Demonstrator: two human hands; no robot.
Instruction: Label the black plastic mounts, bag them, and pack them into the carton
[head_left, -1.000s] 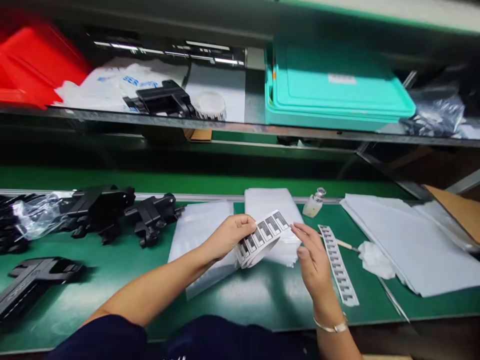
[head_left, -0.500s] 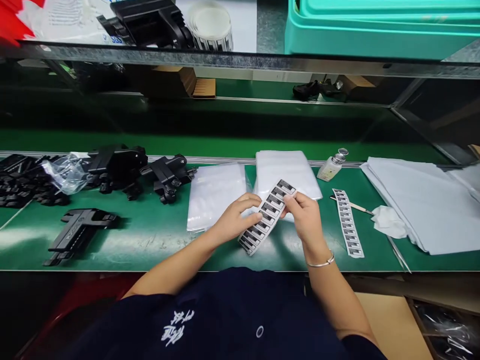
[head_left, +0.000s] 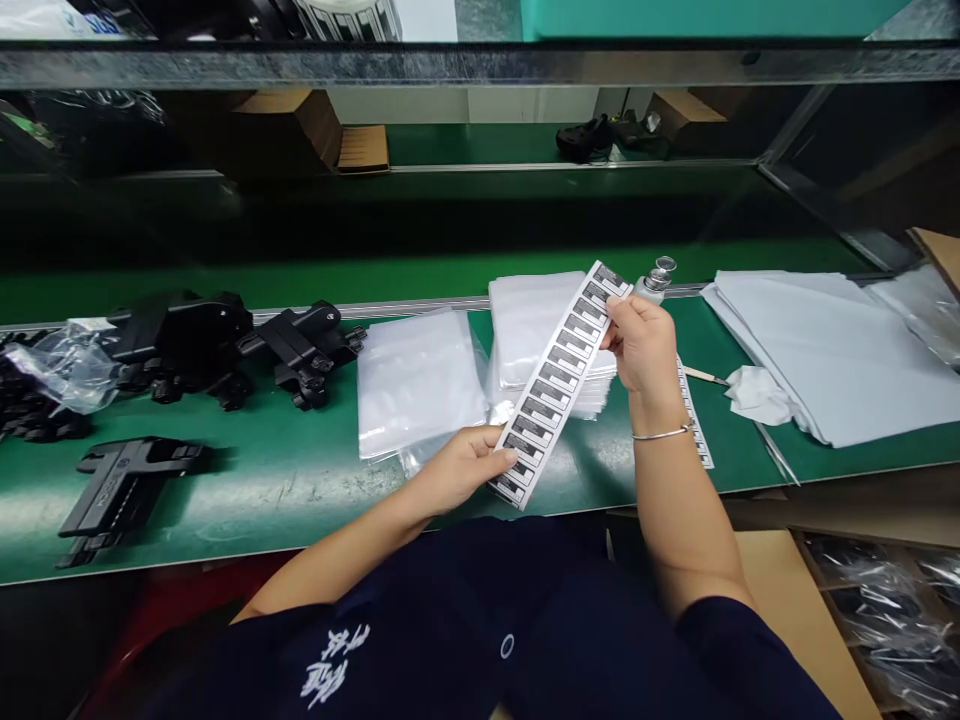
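Note:
A long strip of black-and-white labels (head_left: 559, 380) slants between my two hands above the bench. My left hand (head_left: 471, 462) pinches its lower end, thumb on the printed face. At the upper end my right hand (head_left: 646, 335) grips the strip's edge between thumb and fingers. Behind the strip lies a stack of clear plastic bags (head_left: 529, 305), partly covered by it. Another pile of plastic bags (head_left: 420, 375) is just beyond my left hand. A second label strip (head_left: 696, 425) rests on the bench, partly hidden by my right wrist.
Black plastic parts (head_left: 187, 340) line the back left, with one black bracket-like part (head_left: 124, 490) nearer the front. A small dispenser bottle (head_left: 655, 282), crumpled tissue (head_left: 757, 395), tweezers (head_left: 776, 452) and white sheets (head_left: 840, 350) are at right. A metal shelf edge (head_left: 450, 68) crosses overhead.
My right hand has moved up and right, and my left hand has slid down to the strip's lower end. The strip is now stretched out longer between them. The view has shifted too.

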